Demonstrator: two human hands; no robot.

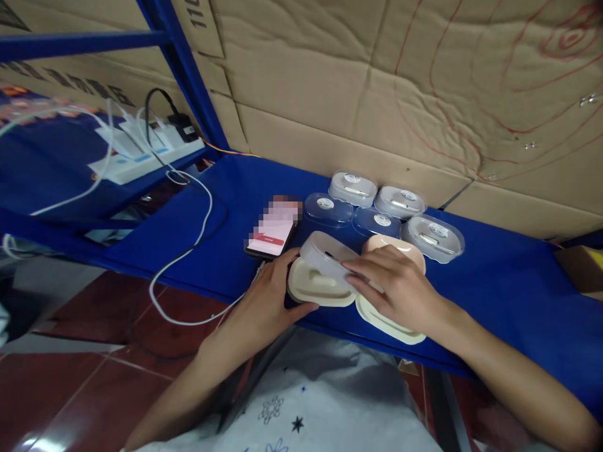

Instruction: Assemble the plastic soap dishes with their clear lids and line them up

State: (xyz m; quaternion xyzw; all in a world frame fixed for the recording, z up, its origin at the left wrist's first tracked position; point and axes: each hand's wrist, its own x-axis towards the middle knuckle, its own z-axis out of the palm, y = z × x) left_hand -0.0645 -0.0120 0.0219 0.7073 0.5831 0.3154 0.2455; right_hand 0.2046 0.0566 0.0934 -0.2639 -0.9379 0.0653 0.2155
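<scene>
My left hand [271, 292] is curled round the left side of a cream oval plastic box base [311, 289] near the table's front edge. Tilted over that base is a translucent frosted lid [325, 251], its right end pinched in my right hand [400, 282]. A second cream base [400, 329] lies beneath my right hand, and a pink base [409, 248] shows just behind it, partly covered. Two clear oval covers [328, 212] with round stickers rest behind. Farther back stand several frosted oval lids [353, 189] with stickers and handle-like bars.
A phone [271, 229] with a lit screen lies left of the boxes. White cable [207, 220] loops over the table's left side. A power strip [151, 162] with plugs sits by the blue frame. Cardboard [320, 113] lines the back; a box [581, 270] stands far right.
</scene>
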